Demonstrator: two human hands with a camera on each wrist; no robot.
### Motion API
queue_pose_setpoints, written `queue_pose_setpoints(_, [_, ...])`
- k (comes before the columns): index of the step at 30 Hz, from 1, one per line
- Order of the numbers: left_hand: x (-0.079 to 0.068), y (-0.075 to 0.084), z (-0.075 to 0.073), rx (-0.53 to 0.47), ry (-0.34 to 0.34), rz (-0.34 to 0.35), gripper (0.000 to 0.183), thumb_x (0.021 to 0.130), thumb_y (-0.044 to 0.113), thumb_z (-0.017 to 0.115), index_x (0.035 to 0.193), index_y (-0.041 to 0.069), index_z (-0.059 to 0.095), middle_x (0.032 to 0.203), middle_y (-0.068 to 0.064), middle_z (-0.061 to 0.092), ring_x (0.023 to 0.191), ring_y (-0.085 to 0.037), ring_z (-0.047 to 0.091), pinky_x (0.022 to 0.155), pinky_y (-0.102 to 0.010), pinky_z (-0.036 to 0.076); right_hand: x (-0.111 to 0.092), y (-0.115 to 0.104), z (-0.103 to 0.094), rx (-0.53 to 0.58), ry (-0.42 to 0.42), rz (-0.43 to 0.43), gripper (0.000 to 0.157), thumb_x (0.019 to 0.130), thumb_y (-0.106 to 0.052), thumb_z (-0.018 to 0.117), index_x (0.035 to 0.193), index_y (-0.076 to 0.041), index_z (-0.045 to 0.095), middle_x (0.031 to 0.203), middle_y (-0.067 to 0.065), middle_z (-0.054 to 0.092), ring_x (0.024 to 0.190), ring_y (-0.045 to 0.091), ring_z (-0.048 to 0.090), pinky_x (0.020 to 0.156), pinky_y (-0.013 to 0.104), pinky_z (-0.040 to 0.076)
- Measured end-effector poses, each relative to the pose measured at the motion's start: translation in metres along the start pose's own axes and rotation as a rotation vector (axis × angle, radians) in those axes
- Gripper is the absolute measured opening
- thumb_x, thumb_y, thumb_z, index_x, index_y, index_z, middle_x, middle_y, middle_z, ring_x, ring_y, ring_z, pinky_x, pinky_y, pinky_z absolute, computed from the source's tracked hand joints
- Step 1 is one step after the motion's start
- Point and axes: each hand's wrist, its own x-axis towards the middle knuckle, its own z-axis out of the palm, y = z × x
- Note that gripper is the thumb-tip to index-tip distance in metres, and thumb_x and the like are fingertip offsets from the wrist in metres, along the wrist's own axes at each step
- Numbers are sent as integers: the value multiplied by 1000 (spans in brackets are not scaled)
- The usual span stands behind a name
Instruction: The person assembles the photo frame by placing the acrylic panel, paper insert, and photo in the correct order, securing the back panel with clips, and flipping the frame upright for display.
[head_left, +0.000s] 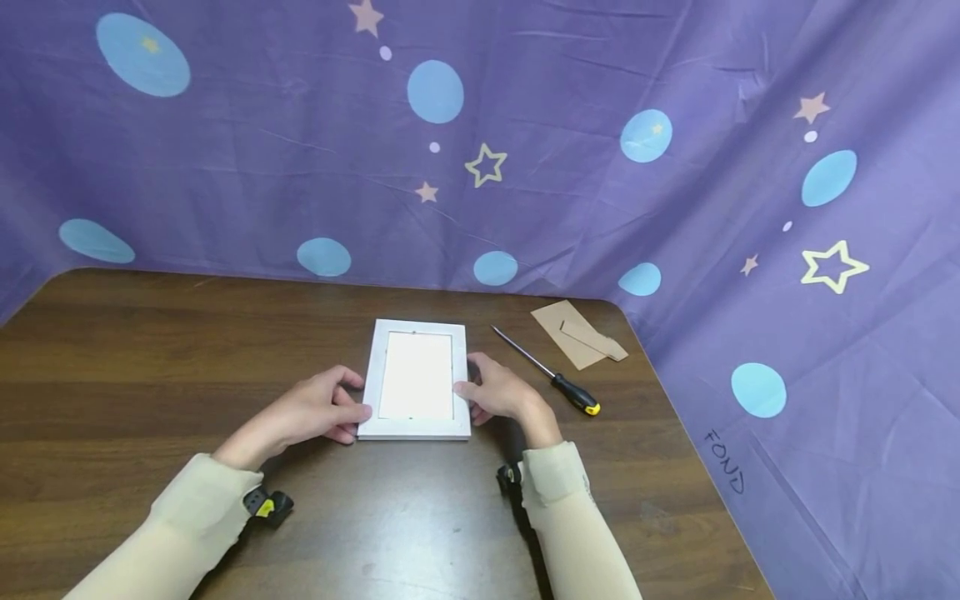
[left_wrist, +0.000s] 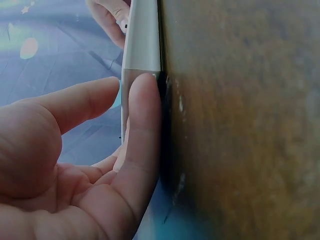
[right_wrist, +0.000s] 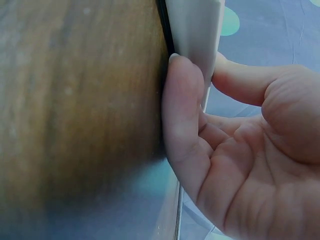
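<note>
A white picture frame (head_left: 415, 429) lies on the table in the head view, with a plain white panel (head_left: 416, 375) inside its border. My left hand (head_left: 318, 407) holds its near left corner, thumb over the border and fingers along the side. On the opposite side, my right hand (head_left: 504, 390) grips the right edge, its thumb on the face. The left wrist view has the frame's side wall (left_wrist: 142, 37) against the little-finger side of my left hand (left_wrist: 95, 165). In the right wrist view, my right hand (right_wrist: 235, 145) touches the frame's other side (right_wrist: 195, 30).
Right of the frame lies a screwdriver (head_left: 573, 392) with a black and yellow handle. Beyond it is a brown backing board (head_left: 566, 321) with a stand leg and a small bent hex key (head_left: 577, 336) on it. A purple curtain (head_left: 525, 208) borders the wooden table (head_left: 187, 358).
</note>
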Motion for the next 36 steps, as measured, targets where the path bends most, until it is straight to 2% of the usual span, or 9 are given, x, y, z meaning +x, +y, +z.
queue_pose_setpoints(11, [0, -5, 0, -19, -19, -13, 57, 98, 7, 76, 139, -12, 42, 94, -16, 66, 73, -20, 69, 68, -34, 66, -2, 0, 1, -1, 6, 8, 68, 108, -18, 64, 164, -2, 30, 99, 19, 66, 77, 27, 72, 65, 39, 67])
queue_pose_setpoints(21, [1, -6, -4, -52, -43, -34, 40, 98, 8, 76, 122, -9, 49, 94, -16, 65, 75, -19, 70, 70, -32, 66, -3, -4, 1, -20, -2, 11, 67, 108, -19, 63, 164, -2, 31, 100, 19, 66, 79, 27, 72, 66, 39, 67])
queue_pose_setpoints(27, [-2, -8, -6, -41, -47, -41, 39, 98, 10, 76, 121, -8, 50, 93, -15, 64, 75, -20, 70, 70, -32, 67, -9, -6, -7, -39, -26, -41, 70, 108, -22, 64, 165, -1, 30, 100, 19, 67, 77, 27, 73, 66, 39, 67])
queue_pose_setpoints(29, [-2, -8, -7, -47, -53, -41, 39, 98, 10, 75, 122, -9, 50, 93, -15, 64, 76, -20, 70, 71, -32, 67, -13, -7, -16, -8, 8, -72, 69, 108, -20, 65, 165, -1, 30, 101, 22, 67, 76, 28, 72, 68, 41, 67])
queue_pose_setpoints(33, [-1, -8, -8, -59, -67, -49, 39, 98, 10, 75, 122, -8, 50, 95, -15, 64, 78, -19, 70, 72, -32, 67, -20, -1, -45, 60, 175, -146, 59, 107, -12, 65, 159, 0, 40, 98, 26, 64, 73, 25, 68, 73, 45, 68])
queue_pose_setpoints(36, [2, -9, -9, -66, -79, -48, 39, 99, 11, 75, 123, -8, 50, 96, -16, 64, 79, -20, 71, 74, -32, 67, -19, 9, -73, -41, 339, -185, 47, 104, -10, 67, 148, 0, 53, 97, 23, 66, 76, 23, 69, 76, 43, 66])
